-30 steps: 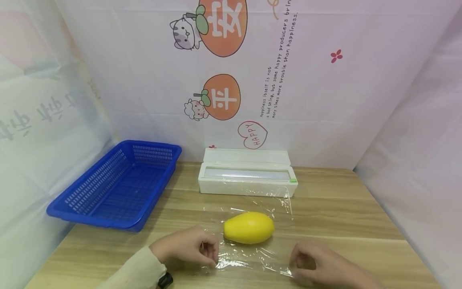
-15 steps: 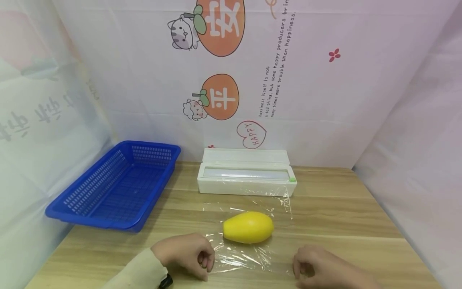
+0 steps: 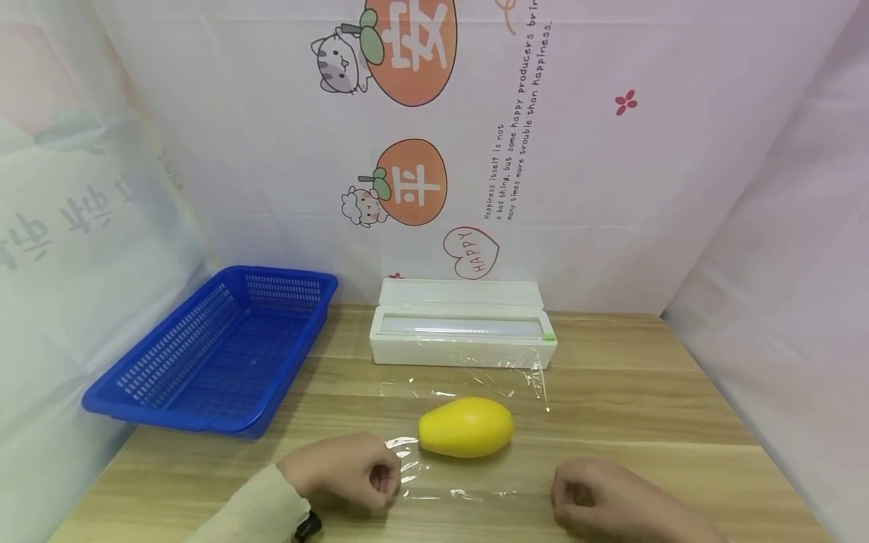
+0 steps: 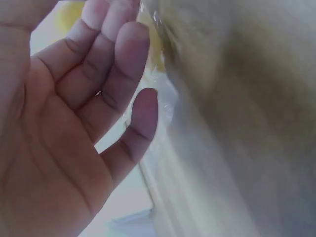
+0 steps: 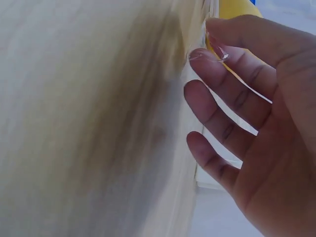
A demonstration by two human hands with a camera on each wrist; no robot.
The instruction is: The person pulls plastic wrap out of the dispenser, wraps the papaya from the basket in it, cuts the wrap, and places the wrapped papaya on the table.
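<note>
A smooth yellow papaya-shaped fruit (image 3: 466,427) lies on a sheet of clear cling film (image 3: 456,495) in front of me. The film stretches from the front of a white dispenser box (image 3: 463,351) toward my hands. At the sheet's near left corner, my left hand (image 3: 349,471) pinches the edge with bent fingers; its thumb tip is out of frame in the left wrist view. My right hand (image 3: 600,494) pinches the near right corner between thumb and index finger (image 5: 237,34), with a wisp of film (image 5: 219,57) at the tips. The other fingers are loosely bent.
A blue plastic basket (image 3: 271,369) stands at the left of the wooden table (image 3: 652,422). The box's lid (image 3: 462,292) is raised, showing the roll inside, and a green slider (image 3: 548,337) sits at its right end. Printed white cloth (image 3: 577,188) hangs behind and at both sides.
The near edge of the film has gone from wrinkled to flatter and tauter. My left hand has shifted slightly left, away from the fruit. The right hand stays about where it was.
</note>
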